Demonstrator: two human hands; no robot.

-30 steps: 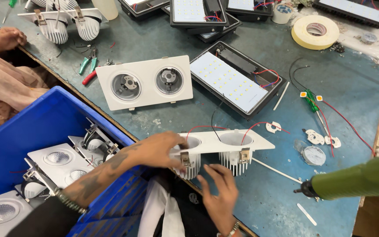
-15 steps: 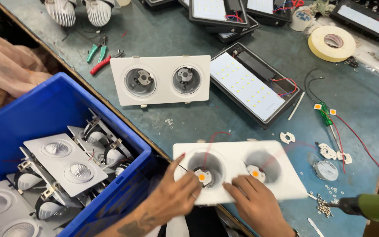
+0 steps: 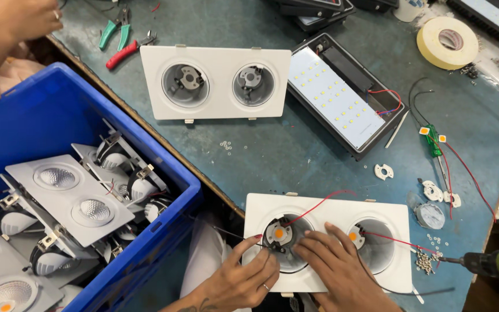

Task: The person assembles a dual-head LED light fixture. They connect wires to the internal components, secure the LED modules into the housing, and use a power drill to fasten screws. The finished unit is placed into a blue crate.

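Note:
A white twin downlight frame [image 3: 330, 211] lies face-down at the table's near edge, with two round sockets, each showing a small orange LED chip. My left hand [image 3: 241, 280] rests at the left socket, forefinger touching the chip holder [image 3: 277, 236]. My right hand [image 3: 333, 271] lies flat on the frame between the two sockets, fingertips at the left socket's rim. Red wires [image 3: 319, 202] run from the chips across the frame. Neither hand grips anything.
A blue crate [image 3: 47, 121] at left holds several finished white downlights. A second twin frame [image 3: 218, 84] and a black LED panel [image 3: 336, 104] lie farther back. Green-handled electric screwdriver [image 3: 495, 266] at right, tape roll [image 3: 447, 41], pliers [image 3: 116, 40], loose screws [image 3: 425, 260]. Another person's hand [image 3: 18, 20] at top left.
The frame was turned over from heat-sinks-down to sockets-up and laid flat at the table edge. Both my hands moved onto the left socket. The view shifted closer.

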